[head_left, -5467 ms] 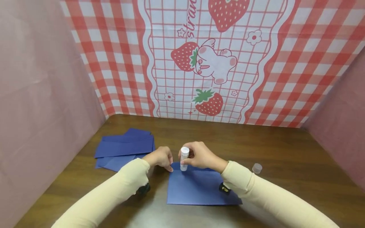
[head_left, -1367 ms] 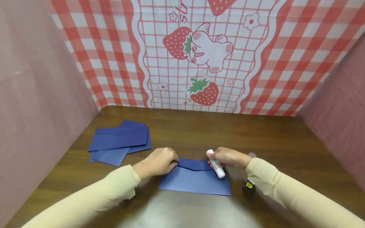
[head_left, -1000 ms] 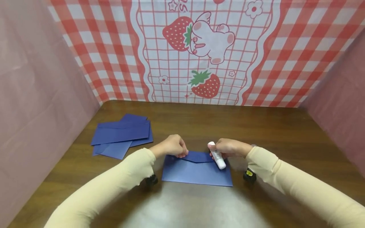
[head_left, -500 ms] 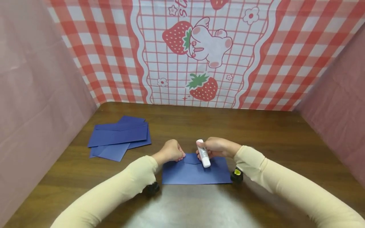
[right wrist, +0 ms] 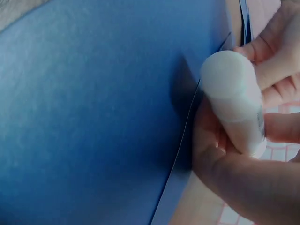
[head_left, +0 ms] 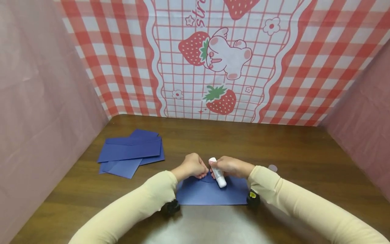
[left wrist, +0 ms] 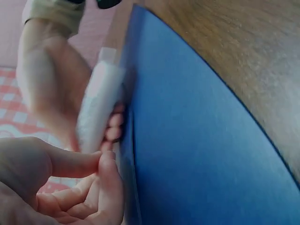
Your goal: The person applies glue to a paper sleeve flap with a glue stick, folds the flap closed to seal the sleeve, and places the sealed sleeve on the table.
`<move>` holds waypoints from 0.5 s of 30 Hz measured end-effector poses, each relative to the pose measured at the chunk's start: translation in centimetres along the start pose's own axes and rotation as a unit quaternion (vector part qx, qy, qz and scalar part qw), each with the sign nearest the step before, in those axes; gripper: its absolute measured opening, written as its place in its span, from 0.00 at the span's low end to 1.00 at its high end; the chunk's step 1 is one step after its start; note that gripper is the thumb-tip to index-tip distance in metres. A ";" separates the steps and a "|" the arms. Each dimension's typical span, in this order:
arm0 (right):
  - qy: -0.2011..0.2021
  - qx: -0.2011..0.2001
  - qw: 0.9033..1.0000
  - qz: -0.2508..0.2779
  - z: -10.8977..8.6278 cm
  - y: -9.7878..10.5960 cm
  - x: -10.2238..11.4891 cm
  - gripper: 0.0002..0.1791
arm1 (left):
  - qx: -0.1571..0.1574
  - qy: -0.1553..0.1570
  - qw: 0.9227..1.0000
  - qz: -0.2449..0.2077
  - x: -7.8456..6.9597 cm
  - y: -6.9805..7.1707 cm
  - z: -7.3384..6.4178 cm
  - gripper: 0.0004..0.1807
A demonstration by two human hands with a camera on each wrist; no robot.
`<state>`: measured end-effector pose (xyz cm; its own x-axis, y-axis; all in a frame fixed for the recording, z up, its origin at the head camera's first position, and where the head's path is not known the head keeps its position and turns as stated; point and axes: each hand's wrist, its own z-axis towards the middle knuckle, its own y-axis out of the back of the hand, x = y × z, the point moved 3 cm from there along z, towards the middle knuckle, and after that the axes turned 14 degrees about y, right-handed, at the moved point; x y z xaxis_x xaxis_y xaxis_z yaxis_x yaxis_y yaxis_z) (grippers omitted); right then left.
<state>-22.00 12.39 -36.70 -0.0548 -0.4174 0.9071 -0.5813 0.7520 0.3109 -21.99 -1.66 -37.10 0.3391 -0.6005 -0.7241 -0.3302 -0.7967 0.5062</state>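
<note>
A blue envelope (head_left: 210,196) lies flat in front of the person, its pointed flap folded down along the far edge. My left hand (head_left: 194,166) is at the middle of that folded edge, thumb and forefinger pinching it. Close beside it, my right hand (head_left: 233,166) grips a white glue stick (head_left: 218,173), tilted over the flap. In the right wrist view the glue stick (right wrist: 234,101) lies between thumb and fingers, while the other fingers touch the envelope (right wrist: 93,117) at the fold. The left wrist view shows the left thumb and forefinger tips together beside the envelope (left wrist: 197,122).
Several blue envelopes (head_left: 129,152) lie in a loose pile on the left of the wooden table (head_left: 195,135). A small clear cap (head_left: 272,168) stands to the right, beyond the right sleeve. A checked strawberry cloth (head_left: 222,67) hangs behind.
The flap, unfolded at first, is folded down onto the envelope. The left hand has slid right along the fold to the middle. The right hand came in from the right side, glue stick still held.
</note>
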 end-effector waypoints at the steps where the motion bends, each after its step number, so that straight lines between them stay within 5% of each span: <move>1: -0.002 0.003 1.000 0.009 0.0 0.1 -0.1 0.20 | -0.007 -0.010 1.000 0.014 -0.1 -0.2 0.0 0.06; 7: -0.008 0.025 0.997 0.071 -0.2 1.5 -0.2 0.16 | -0.064 -0.046 0.994 0.078 -0.1 -0.8 -0.1 0.08; 15: -0.036 -0.002 0.999 -0.014 -2.0 4.5 -1.0 0.16 | -0.080 -0.075 0.990 0.091 0.4 -0.9 -0.4 0.09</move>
<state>-22.97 17.25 -35.66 -0.0967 -0.4745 0.8749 -0.5801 0.7412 0.3378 -21.21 -1.21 -37.64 0.1480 -0.7274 -0.6701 -0.2257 -0.6845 0.6932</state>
